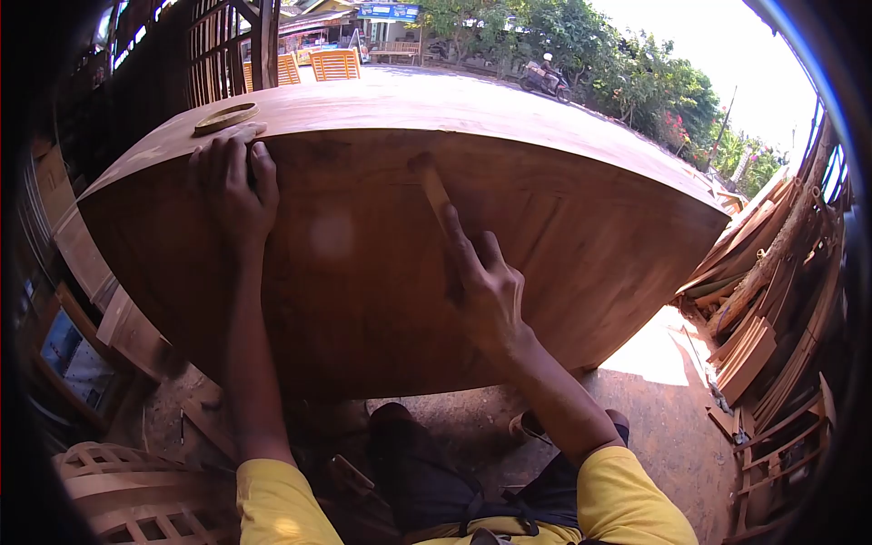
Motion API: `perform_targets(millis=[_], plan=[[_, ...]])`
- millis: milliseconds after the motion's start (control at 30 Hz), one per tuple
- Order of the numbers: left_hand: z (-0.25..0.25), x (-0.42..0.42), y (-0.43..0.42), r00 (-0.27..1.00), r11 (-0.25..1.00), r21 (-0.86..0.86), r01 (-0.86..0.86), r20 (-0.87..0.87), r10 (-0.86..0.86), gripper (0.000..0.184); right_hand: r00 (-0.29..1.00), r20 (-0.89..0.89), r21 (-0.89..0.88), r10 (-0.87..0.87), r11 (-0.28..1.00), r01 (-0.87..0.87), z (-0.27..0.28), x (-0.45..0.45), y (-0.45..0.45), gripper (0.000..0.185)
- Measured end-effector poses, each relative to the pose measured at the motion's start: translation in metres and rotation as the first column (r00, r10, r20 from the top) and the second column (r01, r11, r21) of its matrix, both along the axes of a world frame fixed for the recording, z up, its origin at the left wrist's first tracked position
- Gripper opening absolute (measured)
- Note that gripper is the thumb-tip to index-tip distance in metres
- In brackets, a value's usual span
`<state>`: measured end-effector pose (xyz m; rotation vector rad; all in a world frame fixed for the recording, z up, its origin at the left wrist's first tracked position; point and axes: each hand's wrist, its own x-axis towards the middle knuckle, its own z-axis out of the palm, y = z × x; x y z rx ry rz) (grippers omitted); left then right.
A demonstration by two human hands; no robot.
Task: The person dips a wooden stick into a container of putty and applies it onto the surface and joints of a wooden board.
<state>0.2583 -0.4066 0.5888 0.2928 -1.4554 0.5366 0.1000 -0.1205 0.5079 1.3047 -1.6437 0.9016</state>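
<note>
A large brown wooden panel (363, 263) faces me, its lighter top surface (381, 104) stretching away behind the upper edge. My right hand (488, 282) is closed round a thin, light-coloured flat tool (435, 193), index finger laid along it. The tool's dark tip touches the panel a little below the top edge. On the left, my left hand (241, 186) rests over that edge with its fingers apart and nothing in it. Just beyond its fingertips a round, shallow, yellowish ring-like object (226, 118) lies on the top surface.
Wooden boards (747, 354) and slats are stacked along the right side. A curved slatted wooden piece (150, 490) stands at the lower left, below a framed blue panel (74, 359). Outside are slatted chairs (335, 64) and a person on a motorbike (546, 80).
</note>
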Motion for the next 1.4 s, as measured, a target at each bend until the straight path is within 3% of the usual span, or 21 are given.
perform_targets(millis=[133,233,300,433,533,633,733,833,900,1033,1100,1233,1300,1400], plan=[[0.000,0.000,-0.002,1.000,1.000,-0.015,0.006,-0.010,-0.007,0.019,0.999,-0.006,-0.057,0.038,0.998,-0.039,0.012,0.002,0.000,0.080],[-0.001,0.002,-0.002,1.000,1.000,-0.008,-0.019,0.009,0.020,0.019,0.997,-0.053,-0.072,-0.053,0.996,0.049,0.014,-0.013,-0.009,0.080],[-0.001,0.002,0.000,1.000,1.000,-0.008,-0.018,0.016,0.018,0.019,0.998,0.007,-0.044,-0.055,0.998,0.055,0.008,-0.017,-0.008,0.067],[-0.001,0.002,-0.001,0.999,0.999,0.004,-0.046,0.014,0.046,0.019,0.996,0.065,-0.003,-0.064,0.998,0.064,0.013,0.001,0.006,0.067],[0.000,0.000,-0.002,1.000,1.000,-0.016,0.012,0.000,-0.012,0.019,0.984,0.045,-0.257,0.174,0.954,-0.157,0.022,0.002,0.002,0.070],[0.002,0.003,0.001,1.000,0.999,-0.028,0.021,0.020,-0.020,0.020,0.968,0.150,-0.235,0.202,0.958,-0.163,0.023,-0.003,0.008,0.068],[0.002,0.002,0.003,0.999,0.999,-0.031,0.043,0.012,-0.042,0.020,0.971,0.172,-0.160,0.167,0.977,-0.140,0.025,-0.006,0.004,0.070],[0.002,0.001,0.001,1.000,0.999,-0.030,0.030,0.008,-0.030,0.020,0.993,0.020,-0.183,0.114,0.977,-0.109,0.024,-0.015,-0.006,0.072],[0.001,0.001,0.000,1.000,0.999,-0.028,0.030,0.012,-0.029,0.020,0.996,-0.080,-0.122,-0.035,0.992,0.025,0.021,-0.022,-0.008,0.076],[-0.001,0.001,-0.004,1.000,1.000,-0.017,0.023,0.015,-0.023,0.019,0.994,-0.071,-0.093,-0.084,0.993,0.077,0.016,-0.014,0.000,0.079],[-0.001,0.002,-0.002,1.000,1.000,-0.014,0.009,0.013,-0.009,0.019,0.990,0.025,-0.023,-0.141,0.990,0.141,0.017,-0.002,0.013,0.080],[0.000,0.002,0.000,1.000,1.000,-0.017,0.008,0.015,-0.007,0.019,0.998,0.012,-0.052,-0.054,0.997,0.055,0.030,-0.001,0.008,0.079],[0.000,0.002,-0.001,1.000,1.000,-0.014,0.017,0.013,-0.017,0.019,0.995,-0.007,-0.060,-0.096,0.994,0.095,0.033,-0.006,0.003,0.064],[0.001,0.001,-0.001,1.000,1.000,-0.009,0.023,0.018,-0.023,0.019,0.992,-0.053,-0.020,-0.118,0.993,0.118,0.032,-0.009,0.015,0.076]])
